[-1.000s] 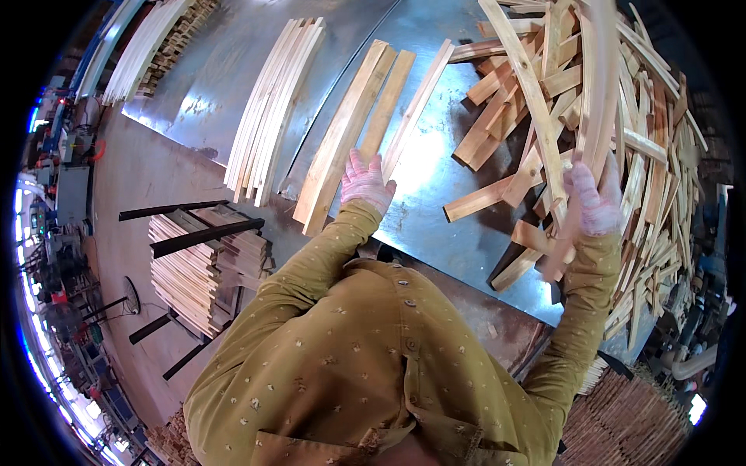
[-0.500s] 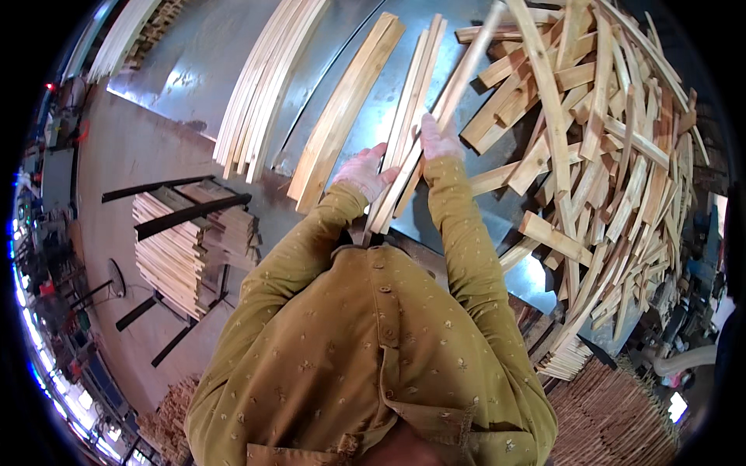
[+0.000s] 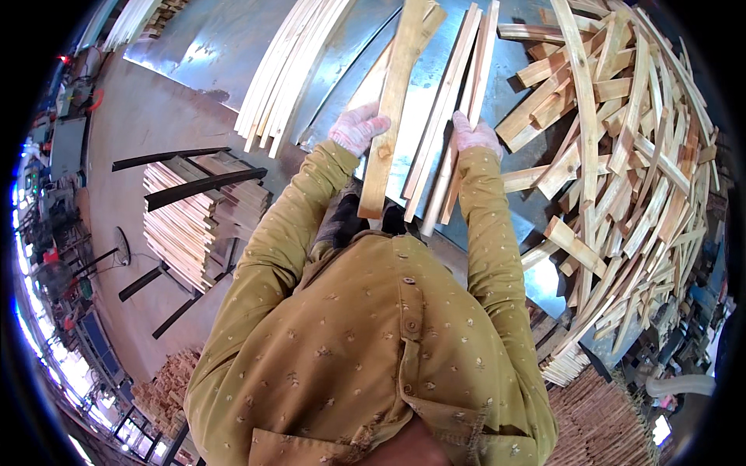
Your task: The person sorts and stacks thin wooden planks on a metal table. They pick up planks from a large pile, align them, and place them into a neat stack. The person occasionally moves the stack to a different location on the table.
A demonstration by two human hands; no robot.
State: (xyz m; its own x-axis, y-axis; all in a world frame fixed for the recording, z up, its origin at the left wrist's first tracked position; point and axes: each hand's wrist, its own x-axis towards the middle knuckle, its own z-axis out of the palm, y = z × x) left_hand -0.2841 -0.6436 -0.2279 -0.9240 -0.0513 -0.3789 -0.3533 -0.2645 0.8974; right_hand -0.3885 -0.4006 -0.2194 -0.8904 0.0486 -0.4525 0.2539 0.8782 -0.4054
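Note:
My left hand (image 3: 359,130), in a thin whitish glove, is closed round the edge of a broad wooden plank (image 3: 395,93). The plank lies at a slant over another plank (image 3: 430,25), its near end reaching over the table edge towards my body. To its right, several narrow wooden strips (image 3: 440,105) lie side by side, pointing away from me. My right hand (image 3: 475,136), also gloved, grips the rightmost strip (image 3: 483,54) from its right side; part of that grip is hidden.
A neat row of pale strips (image 3: 291,74) lies left on the shiny metal table (image 3: 206,58). A large tangled heap of wood offcuts (image 3: 614,155) covers the right side. Stacked slats (image 3: 183,225) stand on a black metal rack (image 3: 190,190) at left; more stacks (image 3: 598,419) stand lower right.
My left hand has left the narrow strips and taken hold of the broad plank, which has swung to the right. My right hand has moved slightly right with its strip, whose near end has shifted right.

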